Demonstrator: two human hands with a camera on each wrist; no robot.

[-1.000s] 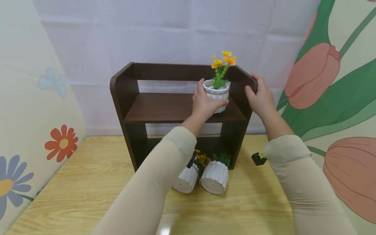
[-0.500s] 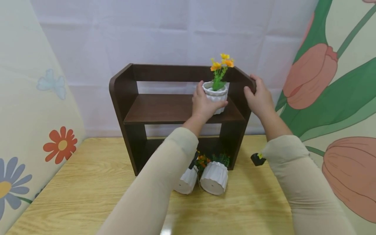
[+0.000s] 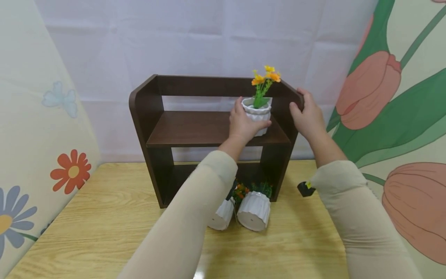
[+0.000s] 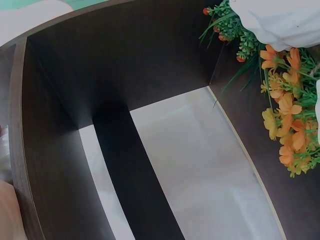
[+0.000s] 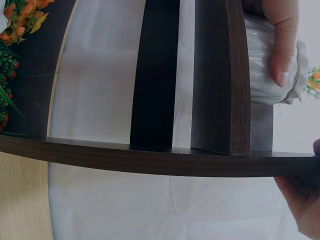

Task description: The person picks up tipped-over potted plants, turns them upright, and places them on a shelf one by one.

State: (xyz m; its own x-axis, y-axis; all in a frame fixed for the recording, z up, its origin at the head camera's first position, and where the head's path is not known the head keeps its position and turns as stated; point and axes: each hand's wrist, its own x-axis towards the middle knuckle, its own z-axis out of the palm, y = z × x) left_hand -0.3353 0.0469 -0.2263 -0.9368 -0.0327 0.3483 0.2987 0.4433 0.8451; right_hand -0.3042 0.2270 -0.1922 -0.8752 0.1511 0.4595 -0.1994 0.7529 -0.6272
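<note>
My left hand (image 3: 242, 124) grips a white ribbed flowerpot (image 3: 258, 113) holding yellow-orange artificial flowers (image 3: 265, 83). The pot stands upright at the right end of the upper board of a dark brown two-tier shelf (image 3: 195, 128). In the right wrist view, a thumb (image 5: 284, 55) presses the pot's side (image 5: 262, 75), and a string shows near its rim. My right hand (image 3: 310, 116) holds the upper front edge of the shelf's right side panel, thumb inside and fingers over the outer side. The left hand is barely visible at the left wrist view's edge.
Two more white flowerpots, one (image 3: 254, 212) beside the other (image 3: 223, 216), lie tipped at the lower tier's front right, flowers (image 4: 287, 115) pointing inward. The shelf stands on a wood-grain table (image 3: 115, 217) before a white cloth (image 3: 195, 38). A painted panel (image 3: 400, 135) rises at right.
The pot in my left hand has come down slightly and edged right on the upper board. My right hand keeps its hold on the side panel.
</note>
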